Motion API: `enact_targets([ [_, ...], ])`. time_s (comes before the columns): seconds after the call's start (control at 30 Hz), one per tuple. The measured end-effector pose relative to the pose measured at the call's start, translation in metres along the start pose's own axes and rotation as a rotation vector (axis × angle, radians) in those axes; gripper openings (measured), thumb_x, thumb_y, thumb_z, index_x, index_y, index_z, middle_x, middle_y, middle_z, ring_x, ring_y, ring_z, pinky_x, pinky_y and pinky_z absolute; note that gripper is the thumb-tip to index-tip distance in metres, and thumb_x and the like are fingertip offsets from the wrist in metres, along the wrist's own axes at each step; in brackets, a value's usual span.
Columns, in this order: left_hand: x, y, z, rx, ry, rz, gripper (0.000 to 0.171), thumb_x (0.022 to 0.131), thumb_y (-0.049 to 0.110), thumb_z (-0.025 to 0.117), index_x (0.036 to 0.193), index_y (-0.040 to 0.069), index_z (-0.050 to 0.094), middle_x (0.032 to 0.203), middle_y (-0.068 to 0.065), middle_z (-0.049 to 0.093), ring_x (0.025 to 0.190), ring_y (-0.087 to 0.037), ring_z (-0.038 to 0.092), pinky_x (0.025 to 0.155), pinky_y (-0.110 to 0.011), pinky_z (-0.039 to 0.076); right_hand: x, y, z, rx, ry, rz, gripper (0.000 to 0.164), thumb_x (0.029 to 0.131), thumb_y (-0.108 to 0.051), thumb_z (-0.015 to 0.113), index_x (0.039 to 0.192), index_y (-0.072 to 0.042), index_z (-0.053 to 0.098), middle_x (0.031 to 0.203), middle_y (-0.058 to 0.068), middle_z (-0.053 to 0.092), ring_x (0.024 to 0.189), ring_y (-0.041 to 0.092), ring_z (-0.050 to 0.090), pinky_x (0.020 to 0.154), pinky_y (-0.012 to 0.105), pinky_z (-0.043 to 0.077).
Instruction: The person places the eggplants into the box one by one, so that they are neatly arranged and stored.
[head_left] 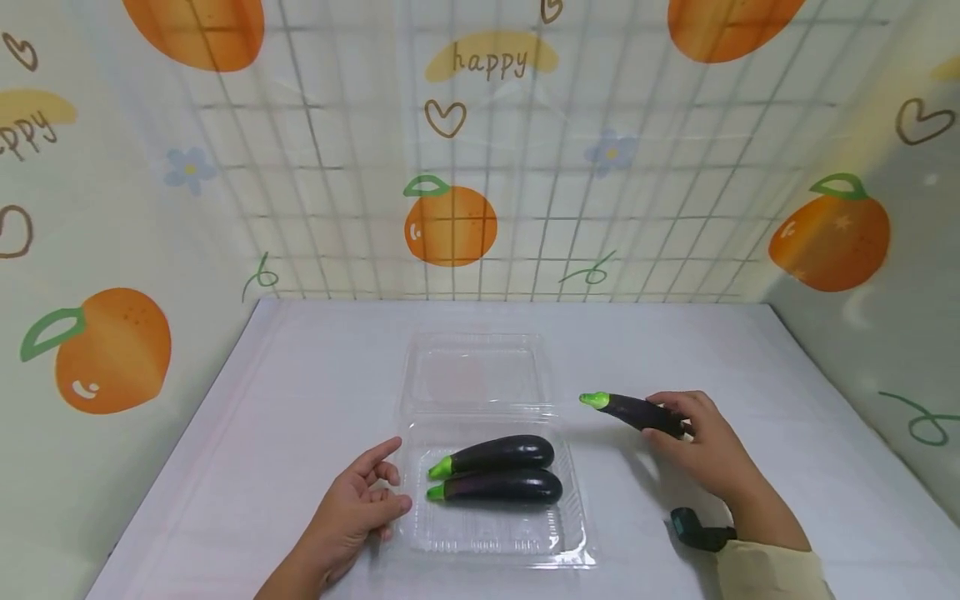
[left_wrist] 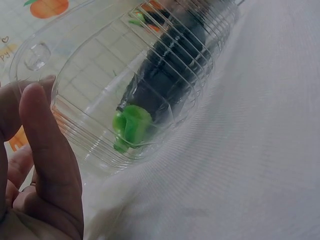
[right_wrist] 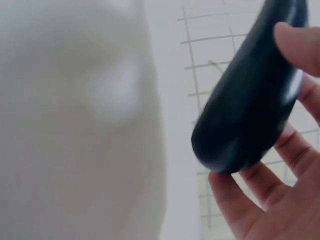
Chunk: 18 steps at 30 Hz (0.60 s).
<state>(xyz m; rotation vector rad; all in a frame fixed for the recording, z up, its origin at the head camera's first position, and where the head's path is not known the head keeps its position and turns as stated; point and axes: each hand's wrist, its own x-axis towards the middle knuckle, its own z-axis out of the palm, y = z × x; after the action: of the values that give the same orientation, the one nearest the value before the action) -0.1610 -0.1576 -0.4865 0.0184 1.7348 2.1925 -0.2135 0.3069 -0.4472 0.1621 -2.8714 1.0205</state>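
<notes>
Above the table to the right, my right hand (head_left: 701, 437) grips a dark purple eggplant (head_left: 633, 410) by its rounded end, its green stem pointing left. In the right wrist view, thumb and fingers wrap that eggplant (right_wrist: 245, 100). Two more eggplants, an upper one (head_left: 506, 452) and a lower one (head_left: 502, 487), lie side by side in a clear plastic clamshell box (head_left: 480, 533), stems to the left. My left hand (head_left: 360, 500) is at the box's left rim, thumb and forefinger spread apart. Through the box wall, the left wrist view shows a green stem (left_wrist: 131, 127).
The box's clear lid (head_left: 476, 375) lies folded back behind it. A white cloth covers the table (head_left: 315, 358). Printed curtains and a wire grid (head_left: 555, 225) stand behind it. A small black device (head_left: 701, 531) is by my right wrist.
</notes>
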Motion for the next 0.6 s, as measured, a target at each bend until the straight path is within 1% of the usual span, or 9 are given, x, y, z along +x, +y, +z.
enact_targets([
  [0.03, 0.000, 0.000, 0.000, 0.000, 0.001, 0.001, 0.090, 0.080, -0.006, 0.078, 0.157, 0.009, 0.034, 0.104, -0.002, 0.047, 0.064, -0.004, 0.047, 0.050, -0.017, 0.048, -0.002, -0.002, -0.002, 0.015, 0.012, -0.004, 0.049, 0.094, -0.027, 0.073, 0.135, -0.006, 0.056, 0.134, 0.022, 0.047, 0.121, 0.041, 0.049, 0.099, 0.059, 0.048],
  [0.1, 0.000, 0.000, 0.000, 0.002, -0.001, 0.004, 0.090, 0.081, -0.006, 0.078, 0.157, 0.009, 0.034, 0.104, -0.002, 0.046, 0.064, -0.005, 0.047, 0.050, -0.017, 0.048, -0.005, -0.005, -0.004, 0.035, 0.039, -0.018, 0.048, 0.095, -0.026, 0.071, 0.136, -0.006, 0.055, 0.133, 0.021, 0.048, 0.119, 0.038, 0.050, 0.098, 0.041, 0.051],
  [0.17, -0.001, 0.001, 0.000, 0.002, -0.003, 0.007, 0.090, 0.081, -0.007, 0.078, 0.157, 0.009, 0.033, 0.104, -0.002, 0.046, 0.063, -0.005, 0.047, 0.050, -0.017, 0.048, -0.009, -0.009, -0.005, 0.048, 0.058, -0.033, 0.047, 0.097, -0.025, 0.070, 0.136, -0.006, 0.054, 0.132, 0.020, 0.049, 0.118, 0.034, 0.051, 0.091, 0.021, 0.050],
  [0.23, -0.001, 0.001, 0.000, 0.004, -0.005, 0.010, 0.089, 0.081, -0.007, 0.077, 0.157, 0.009, 0.033, 0.104, -0.002, 0.046, 0.063, -0.004, 0.047, 0.050, -0.017, 0.048, -0.012, -0.015, -0.005, 0.063, 0.071, -0.051, 0.045, 0.097, -0.024, 0.069, 0.136, -0.006, 0.054, 0.130, 0.017, 0.051, 0.114, 0.027, 0.053, 0.082, 0.009, 0.045],
  [0.3, -0.001, 0.001, 0.001, 0.006, -0.002, 0.008, 0.089, 0.081, -0.007, 0.077, 0.157, 0.009, 0.033, 0.104, -0.002, 0.046, 0.063, -0.005, 0.047, 0.050, -0.017, 0.048, -0.016, -0.022, -0.005, 0.087, 0.076, -0.072, 0.042, 0.098, -0.022, 0.068, 0.135, -0.007, 0.054, 0.129, 0.015, 0.054, 0.111, 0.016, 0.054, 0.080, 0.007, 0.045],
  [0.37, -0.002, 0.002, 0.001, 0.007, 0.001, 0.003, 0.089, 0.081, -0.007, 0.077, 0.157, 0.009, 0.033, 0.104, -0.002, 0.047, 0.063, -0.005, 0.046, 0.050, -0.017, 0.048, -0.020, -0.030, -0.004, 0.120, 0.076, -0.096, 0.039, 0.099, -0.020, 0.067, 0.135, -0.008, 0.054, 0.127, 0.012, 0.056, 0.108, 0.005, 0.053, 0.080, 0.010, 0.047],
  [0.43, -0.002, 0.002, 0.002, 0.008, 0.004, -0.001, 0.089, 0.081, -0.006, 0.078, 0.157, 0.009, 0.033, 0.104, -0.002, 0.047, 0.064, -0.005, 0.046, 0.050, -0.017, 0.048, -0.023, -0.037, -0.004, 0.164, 0.074, -0.129, 0.037, 0.099, -0.015, 0.066, 0.133, -0.009, 0.055, 0.124, 0.009, 0.059, 0.105, -0.002, 0.053, 0.081, 0.012, 0.049],
  [0.5, -0.003, 0.003, 0.002, 0.009, 0.003, -0.002, 0.089, 0.081, -0.006, 0.078, 0.157, 0.009, 0.033, 0.104, -0.002, 0.047, 0.064, -0.005, 0.046, 0.050, -0.017, 0.048, -0.025, -0.043, -0.002, 0.208, 0.067, -0.165, 0.035, 0.098, -0.011, 0.066, 0.131, -0.008, 0.055, 0.121, 0.004, 0.061, 0.104, -0.003, 0.054, 0.082, 0.013, 0.051],
  [0.6, -0.003, 0.002, 0.002, 0.007, 0.004, 0.001, 0.089, 0.081, -0.005, 0.078, 0.157, 0.009, 0.033, 0.104, -0.001, 0.047, 0.063, -0.005, 0.047, 0.050, -0.016, 0.048, -0.028, -0.050, 0.001, 0.286, 0.052, -0.218, 0.033, 0.097, -0.004, 0.065, 0.129, -0.007, 0.056, 0.115, -0.004, 0.063, 0.103, 0.003, 0.059, 0.083, 0.016, 0.053],
])
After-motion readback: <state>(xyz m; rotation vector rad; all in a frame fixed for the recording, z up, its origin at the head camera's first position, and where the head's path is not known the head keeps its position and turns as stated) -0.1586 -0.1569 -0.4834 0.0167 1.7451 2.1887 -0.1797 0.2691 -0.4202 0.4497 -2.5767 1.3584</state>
